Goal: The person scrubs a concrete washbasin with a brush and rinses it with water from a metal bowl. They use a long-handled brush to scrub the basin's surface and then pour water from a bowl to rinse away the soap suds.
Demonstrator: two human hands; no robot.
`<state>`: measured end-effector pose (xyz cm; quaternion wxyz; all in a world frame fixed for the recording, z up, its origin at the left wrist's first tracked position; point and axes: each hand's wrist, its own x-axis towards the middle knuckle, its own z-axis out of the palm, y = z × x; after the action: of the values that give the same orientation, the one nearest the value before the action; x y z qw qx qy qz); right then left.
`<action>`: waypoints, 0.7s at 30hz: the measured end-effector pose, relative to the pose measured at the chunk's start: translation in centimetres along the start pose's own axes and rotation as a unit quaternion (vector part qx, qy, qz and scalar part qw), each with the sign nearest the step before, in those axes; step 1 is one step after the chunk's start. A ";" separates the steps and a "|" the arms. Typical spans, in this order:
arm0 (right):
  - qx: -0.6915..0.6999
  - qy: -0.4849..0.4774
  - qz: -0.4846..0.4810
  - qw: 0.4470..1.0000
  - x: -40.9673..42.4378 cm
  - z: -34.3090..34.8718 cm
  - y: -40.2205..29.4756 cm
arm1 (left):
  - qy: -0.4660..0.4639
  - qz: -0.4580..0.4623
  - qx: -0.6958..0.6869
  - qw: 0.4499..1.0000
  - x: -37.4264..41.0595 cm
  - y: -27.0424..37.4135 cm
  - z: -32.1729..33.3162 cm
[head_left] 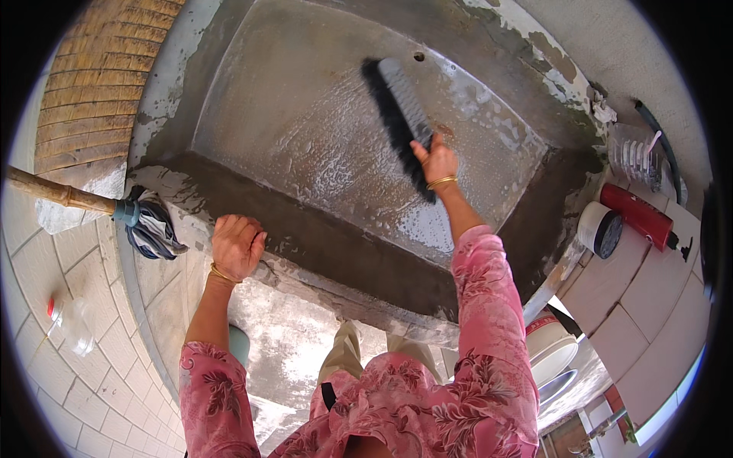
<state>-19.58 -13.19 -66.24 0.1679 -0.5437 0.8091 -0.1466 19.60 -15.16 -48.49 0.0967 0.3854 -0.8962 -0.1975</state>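
Note:
Inside a concrete wash basin (252, 97), my right hand (440, 161) grips the near end of a long brush (401, 94) with a grey back and black bristles. The bristles lie on the wet basin floor, to the left of the brush back. Soapy foam (425, 226) and bubbles are spread around it. Near the far wall of the basin is a round drain hole (419, 56). My left hand (236, 246) rests loosely curled on the near rim, and no object shows in it. Its palm side is hidden.
A mop (152, 223) with a bamboo handle leans at the left rim. At the right stand a white jar with a dark lid (599, 230), a red pump bottle (637, 217) and a clear plastic container (637, 154). A clear plastic bottle (76, 326) lies on the tiles at lower left.

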 end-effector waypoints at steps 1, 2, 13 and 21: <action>0.000 0.043 0.024 0.999 0.4 -0.7 -0.1 | -0.004 -0.005 0.004 1.000 -0.2 -0.1 0.0; 0.011 0.011 0.010 1.000 -0.6 -1.1 -1.3 | -0.009 -0.010 0.007 1.000 -0.4 -0.1 -0.1; 0.147 -0.314 -0.194 0.918 -4.2 5.8 -20.3 | -0.013 -0.010 0.024 1.000 0.2 0.0 0.8; 0.067 -0.444 -0.216 0.867 -12.4 -1.4 -1.5 | -0.021 -0.036 0.041 0.998 -0.8 0.3 -0.1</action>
<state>-14.55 -2.17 -62.93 0.5097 -0.6999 0.4998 0.0241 19.94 -14.45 -48.24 0.0546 0.4170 -0.8909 -0.1717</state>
